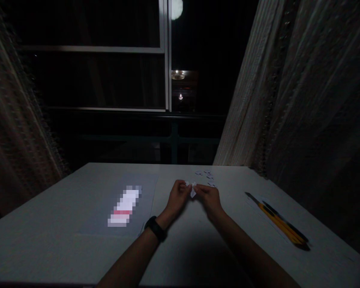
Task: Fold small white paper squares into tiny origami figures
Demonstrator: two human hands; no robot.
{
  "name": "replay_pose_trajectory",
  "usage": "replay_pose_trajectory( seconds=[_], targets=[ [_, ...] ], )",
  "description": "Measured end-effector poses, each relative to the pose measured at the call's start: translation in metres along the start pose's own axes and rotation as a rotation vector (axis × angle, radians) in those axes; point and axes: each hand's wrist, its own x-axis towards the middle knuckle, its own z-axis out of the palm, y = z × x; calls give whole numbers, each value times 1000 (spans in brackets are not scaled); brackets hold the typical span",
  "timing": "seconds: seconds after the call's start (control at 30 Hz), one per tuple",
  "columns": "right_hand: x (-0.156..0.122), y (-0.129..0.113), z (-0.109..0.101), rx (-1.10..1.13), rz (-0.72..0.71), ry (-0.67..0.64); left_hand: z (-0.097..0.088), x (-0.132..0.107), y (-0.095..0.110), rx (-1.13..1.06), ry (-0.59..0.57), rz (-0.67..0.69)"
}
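A small white folded piece of paper (193, 191) is pinched between my two hands, just above the middle of the white table (180, 248). My left hand (179, 197) grips it from the left, thumb and fingers closed; a dark band sits on that wrist. From the right, the thumb and fingertips of my right hand (209, 197) close on its other side. Just beyond the right hand lie several small white paper pieces with dark marks (209, 178). The folds are too small and dim to make out exactly.
On the left, a glowing, pixelated screen (124, 206) rests on a pale sheet (93, 224). A yellow cutter knife (280, 222) and a dark pen-like item (288, 222) lie on the right. Curtains (246, 88) flank a dark window (167, 60) behind the table.
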Motion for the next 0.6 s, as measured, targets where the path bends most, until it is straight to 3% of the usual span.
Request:
replay_pose_trajectory(
  seconds=[0.17,0.4,0.6],
  targets=[
    [-1,-1,3,52,56,62,0,2,-1,19,15,30],
    [-3,-5,3,213,176,20,3,0,1,-104,46,-56],
    [-4,-8,1,383,354,-16,6,0,0,-99,-3,-73]
  ],
)
